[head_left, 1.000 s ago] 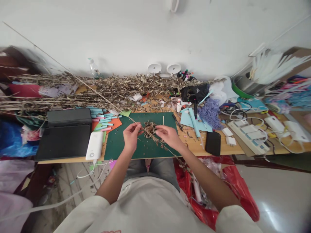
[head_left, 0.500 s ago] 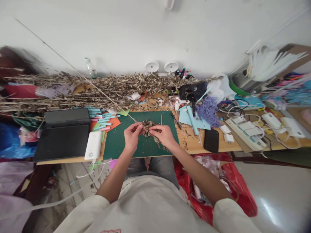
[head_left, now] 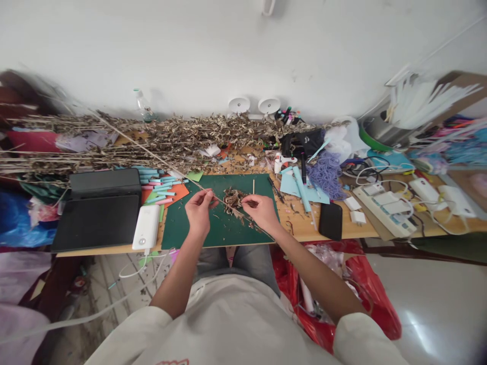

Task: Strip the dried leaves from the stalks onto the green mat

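My left hand [head_left: 198,212] is pinched shut on a long thin dried stalk [head_left: 152,154] that slants up and left over the table. My right hand [head_left: 259,213] is closed on the same stalk further along, just right of a small clump of dry leaves [head_left: 233,197]. Both hands hover over a dark green cutting mat [head_left: 178,225] at the table's front edge. Loose leaf bits lie on the mat between the hands.
A heap of dried leafy branches [head_left: 152,139] runs along the back. Left of the mat lie a white power bank [head_left: 145,226], a black case [head_left: 99,208] and coloured paper rolls [head_left: 160,188]. To the right are a black phone [head_left: 331,221] and a power strip [head_left: 384,208]. A red bag [head_left: 365,289] sits below.
My hands have drawn apart along the stalk, the left sliding left. The stalk's far end has dropped lower toward the branch heap. More leaf bits lie on the mat.
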Tool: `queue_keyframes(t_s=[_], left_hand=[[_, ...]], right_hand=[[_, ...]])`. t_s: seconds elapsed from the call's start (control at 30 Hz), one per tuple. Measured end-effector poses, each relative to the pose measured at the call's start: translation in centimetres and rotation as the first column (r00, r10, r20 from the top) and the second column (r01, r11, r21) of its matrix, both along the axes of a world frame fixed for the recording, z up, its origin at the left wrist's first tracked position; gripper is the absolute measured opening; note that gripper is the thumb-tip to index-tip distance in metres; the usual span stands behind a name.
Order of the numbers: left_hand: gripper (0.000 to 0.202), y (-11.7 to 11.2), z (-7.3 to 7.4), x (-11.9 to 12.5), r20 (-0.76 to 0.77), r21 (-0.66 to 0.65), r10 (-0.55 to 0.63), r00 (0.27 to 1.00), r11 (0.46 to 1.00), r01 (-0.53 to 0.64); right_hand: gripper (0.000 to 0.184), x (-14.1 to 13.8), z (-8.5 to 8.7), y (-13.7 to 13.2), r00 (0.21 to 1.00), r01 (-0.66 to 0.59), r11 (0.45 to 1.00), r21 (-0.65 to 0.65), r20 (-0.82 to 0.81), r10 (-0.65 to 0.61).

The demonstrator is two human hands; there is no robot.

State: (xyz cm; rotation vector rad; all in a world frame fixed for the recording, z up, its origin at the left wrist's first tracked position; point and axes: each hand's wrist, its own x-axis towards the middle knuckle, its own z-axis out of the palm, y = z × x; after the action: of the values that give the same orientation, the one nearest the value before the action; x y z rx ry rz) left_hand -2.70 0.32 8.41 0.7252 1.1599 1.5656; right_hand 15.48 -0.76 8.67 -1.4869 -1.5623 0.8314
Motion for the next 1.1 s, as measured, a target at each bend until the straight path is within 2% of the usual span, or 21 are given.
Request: queue_keyframes(t_s=[0.13,0.27,0.37,0.47,0.53,0.63,0.73,0.8,1.1], left_hand=[[0.028,0.4,0.2,-0.7,-0.005,-0.002,-0.036,0.999,0.999,0.036],[0.028,0.5,-0.1,-0.6,-0.008,-0.009,-0.034,0.999,0.999,0.034],[0.027,0.7,-0.2,-0.6,-0.018,-0.015,-0.026,0.999,1.0,0.026],[0.027,0.9,-0.2,-0.6,-0.032,-0.013,-0.021,0.999,1.0,0.021],[0.028,0.8,0.0,-0.4,-0.032,-0.009,-0.022,0.999,1.0,0.022],[0.031,0.2,0.0,0.5,-0.008,-0.014,-0.088,0.996,0.996,0.088],[0.034,-0.8,-0.2,1.4,0.012,-0.057,-0.215,0.976,0.975,0.216],[0.033,-1.3,-0.5,1.7,0.022,-0.089,-0.242,0.97,0.966,0.243],[0.029,-1.4,-0.5,2.2,0.038,-0.114,-0.12,0.992,0.986,0.124]], right_hand=[[0.017,1.3,-1.0,2.0,0.998,0.056,0.998,-0.017,0.024,-0.056],[0.026,1.5,-0.7,2.9,0.994,0.015,0.997,-0.077,0.105,-0.007],[0.036,1.1,0.2,1.5,0.991,-0.109,0.991,-0.082,0.073,0.115],[0.051,0.4,0.8,-0.4,0.961,-0.276,0.954,-0.115,0.003,0.278],[0.043,-0.2,0.7,-1.1,0.958,-0.285,0.953,-0.105,0.005,0.287],[0.024,-0.9,0.2,-1.1,0.979,-0.205,0.977,-0.056,0.005,0.206],[0.02,-1.3,-0.1,-0.8,0.983,-0.182,0.983,-0.038,-0.031,0.181],[0.019,-1.5,0.0,-0.7,0.981,-0.189,0.981,-0.036,-0.039,0.188],[0.019,-2.3,1.0,-0.6,0.987,-0.123,0.991,0.043,0.11,0.118]])
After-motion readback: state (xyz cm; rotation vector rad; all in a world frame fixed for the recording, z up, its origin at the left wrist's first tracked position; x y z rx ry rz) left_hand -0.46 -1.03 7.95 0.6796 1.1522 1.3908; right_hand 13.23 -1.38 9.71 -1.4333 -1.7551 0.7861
